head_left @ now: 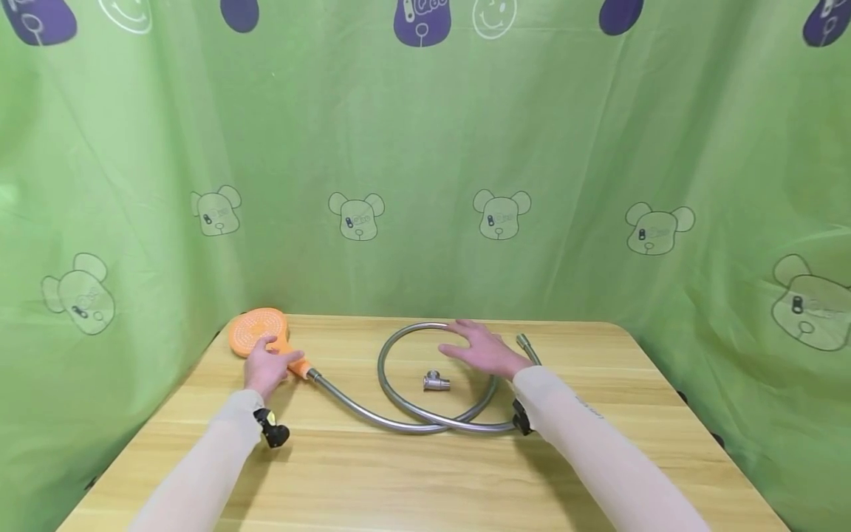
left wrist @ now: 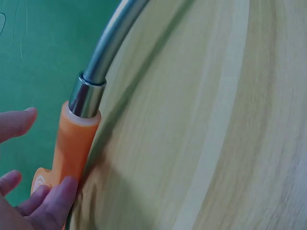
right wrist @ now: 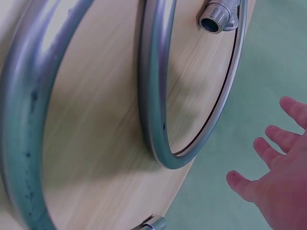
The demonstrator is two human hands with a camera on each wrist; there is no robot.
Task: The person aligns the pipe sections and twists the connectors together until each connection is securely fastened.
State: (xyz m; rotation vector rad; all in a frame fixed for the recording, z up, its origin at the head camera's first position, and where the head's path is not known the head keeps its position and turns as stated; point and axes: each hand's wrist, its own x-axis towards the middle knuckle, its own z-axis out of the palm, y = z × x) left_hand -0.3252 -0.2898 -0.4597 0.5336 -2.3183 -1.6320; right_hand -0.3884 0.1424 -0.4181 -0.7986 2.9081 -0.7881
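An orange shower head lies at the table's back left, its perforated face up. My left hand is at its handle; in the left wrist view fingertips touch the orange handle, while another digit stands apart from it. A silver shower hose runs from the handle's end and loops across the table. Above the loop's right side hovers my right hand, fingers spread and holding nothing. Inside the loop lies a small metal pipe fitting with a threaded end.
The hose's loose end points toward the back right of the wooden table. Green curtains with bear prints stand close behind the table and on both sides. Each wrist bears a small black camera.
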